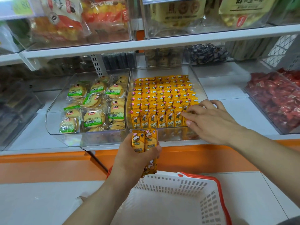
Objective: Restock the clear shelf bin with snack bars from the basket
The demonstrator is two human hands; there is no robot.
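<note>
Snack bars [144,142] clamped in my left hand [138,159], over basket [170,181] rim, just below clear bin [170,135]. Wrappers likely light, slick, crinkly; I grip across middles, gently. My right hand [209,120], fingers straight, presses packed front row's right end.

The shelf bin [162,70] is clear, glossy hard plastic, and the snack bars [162,98] in it wear shiny yellow film (the biscuit packs [92,117] beside them have see-through film, just as slick). The basket [170,184] is white moulded plastic, smooth and matt.
</note>
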